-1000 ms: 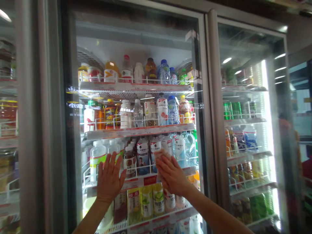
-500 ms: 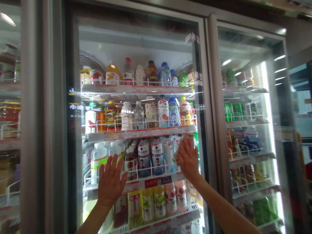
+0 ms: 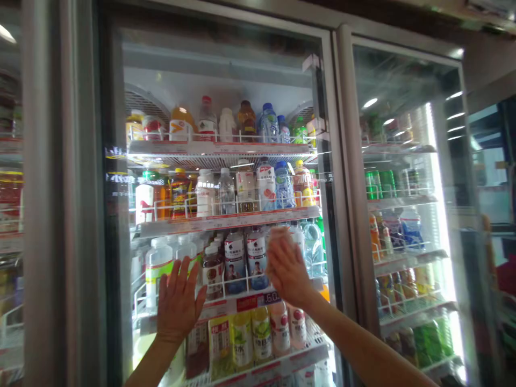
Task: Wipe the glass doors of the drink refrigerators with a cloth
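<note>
A closed glass door [image 3: 217,64] of a drinks cooler stands in front of me. My left hand [image 3: 179,306] lies against the glass at the lower left, fingers stretched and spread, with nothing in it. Further right, my right hand [image 3: 288,269] presses a pale crumpled cloth [image 3: 279,232] to the pane. Most of the cloth is hidden under the palm and fingers; only its upper and left edges show. Behind the glass, near the right hand, are white-labelled bottles [image 3: 257,252] on the third shelf.
Several wire-fronted shelves [image 3: 226,221] hold drinks inside the cooler. A metal door frame [image 3: 342,161] runs down the right side, with a second glass cooler door [image 3: 403,70] beyond it. Another metal upright [image 3: 76,188] stands at the left. Lights and lettering reflect in the glass.
My right hand has slid left across the glass with the cloth, uncovering clear bottles at the right. My left hand stays on the pane. The view has shifted slightly.
</note>
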### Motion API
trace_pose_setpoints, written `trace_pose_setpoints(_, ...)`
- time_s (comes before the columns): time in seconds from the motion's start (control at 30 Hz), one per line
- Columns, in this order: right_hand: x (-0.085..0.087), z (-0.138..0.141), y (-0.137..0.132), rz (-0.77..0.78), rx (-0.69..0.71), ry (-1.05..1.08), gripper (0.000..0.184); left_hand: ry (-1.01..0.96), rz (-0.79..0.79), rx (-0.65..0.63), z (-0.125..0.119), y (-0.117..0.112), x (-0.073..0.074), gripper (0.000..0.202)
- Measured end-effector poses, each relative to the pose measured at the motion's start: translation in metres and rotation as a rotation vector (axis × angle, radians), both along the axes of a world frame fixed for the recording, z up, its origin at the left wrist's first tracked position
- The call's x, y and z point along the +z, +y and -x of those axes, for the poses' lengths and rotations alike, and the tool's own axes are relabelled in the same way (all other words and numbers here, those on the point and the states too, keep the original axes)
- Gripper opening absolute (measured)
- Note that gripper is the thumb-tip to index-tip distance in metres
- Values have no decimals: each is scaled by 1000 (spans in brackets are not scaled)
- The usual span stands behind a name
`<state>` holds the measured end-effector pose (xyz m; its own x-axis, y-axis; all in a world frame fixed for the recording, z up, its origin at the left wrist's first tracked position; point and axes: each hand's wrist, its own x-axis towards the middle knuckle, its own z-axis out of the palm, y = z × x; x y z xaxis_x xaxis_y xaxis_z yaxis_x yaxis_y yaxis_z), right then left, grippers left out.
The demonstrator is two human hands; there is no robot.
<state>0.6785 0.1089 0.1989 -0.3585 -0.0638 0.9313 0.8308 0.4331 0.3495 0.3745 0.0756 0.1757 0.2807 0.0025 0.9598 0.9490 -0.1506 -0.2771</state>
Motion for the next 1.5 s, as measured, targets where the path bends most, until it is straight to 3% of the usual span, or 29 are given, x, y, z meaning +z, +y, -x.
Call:
trace_pose_setpoints(0.07,-2,0,-1,2,54,-153,50,-3,4,5,0,0,0,64)
trace_pose_setpoints(0.23,10,-11,5,-74,-71,374,51,12,8,17,1,0,-1,66)
trace_pose_setpoints(0.27,12,-9,5,-73,-68,340,52,16,6,18,1,0,-1,66)
trace_pose_setpoints(0.37,10,0,2,-39,15,-71,49,15,4,20,1,0,-1,65)
trace_pose_setpoints(0.43,10,-2,1,-36,28,-134,46,13,4,23,1,-1,-1,65)
trace_pose_setpoints(0.53,12,-8,4,-77,-52,223,49,19,-3,33,-1,-1,0,66)
trace_pose_setpoints(0.6,10,-4,4,-83,-70,318,52,23,-10,38,-1,-1,1,67)
trace_pose_setpoints(0.77,-1,5,1,-19,31,-134,49,22,-1,42,-2,-2,2,67)
trace_pose_setpoints(0.93,14,-14,11,-89,-99,402,58,22,0,43,-1,-2,0,68)
trace_pose_setpoints(1.0,15,-10,10,-71,-92,300,59,21,-1,39,-1,-1,0,67)
trace_pose_setpoints(1.1,12,-4,6,-34,-14,-152,53,18,3,37,-1,-2,0,67)
trace_pose_setpoints(1.17,15,-7,6,-59,-13,-102,49,16,10,36,-1,-2,0,68)
trace_pose_setpoints(1.23,21,-11,9,-98,-56,192,51,17,13,34,-2,-3,0,68)
trace_pose_setpoints(1.3,24,-11,10,-107,-68,321,54,16,15,33,-2,-3,0,68)
trace_pose_setpoints(1.43,21,-4,8,-43,18,-119,53,-1,35,28,-3,-5,0,67)
trace_pose_setpoints(1.5,21,-9,9,-46,1,-82,52,-5,43,24,-4,-5,1,67)
